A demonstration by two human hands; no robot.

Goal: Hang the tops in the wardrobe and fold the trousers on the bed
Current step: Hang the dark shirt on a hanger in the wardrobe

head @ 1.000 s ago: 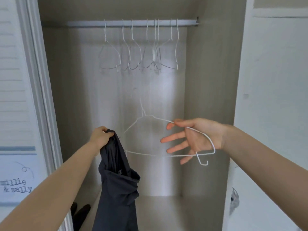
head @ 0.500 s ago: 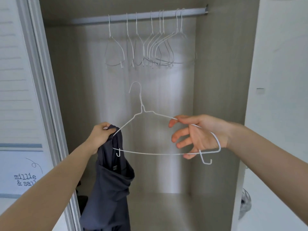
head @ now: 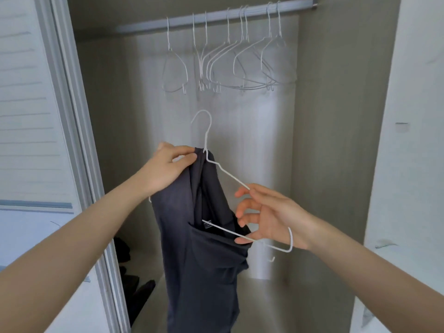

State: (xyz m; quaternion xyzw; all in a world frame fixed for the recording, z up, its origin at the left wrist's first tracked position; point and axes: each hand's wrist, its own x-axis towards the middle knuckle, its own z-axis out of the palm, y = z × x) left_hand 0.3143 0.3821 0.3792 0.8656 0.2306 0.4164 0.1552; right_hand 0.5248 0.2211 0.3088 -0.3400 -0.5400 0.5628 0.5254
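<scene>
— Below the wardrobe rail (head: 216,16), how far along is the first top?

— Partway, I'd judge. The dark grey top (head: 204,248) hangs well below the rail, half threaded: the left hand (head: 165,171) pinches its neck edge against the neck of the white wire hanger (head: 228,179), and the hanger's near shoulder is already inside the fabric. The right hand (head: 269,219) grips the far shoulder, which is bare, its fingers curled round the wire.

— So what's left?

— Pulling the cloth over that bare shoulder, hooking it onto the rail. No bed or trousers show.

— Materials?

— Soft, limp knit, draping in heavy folds. Thin, stiff coated wire. Directly under the rail hang empty hangers (head: 228,66) of the same kind, none holding clothes.
</scene>
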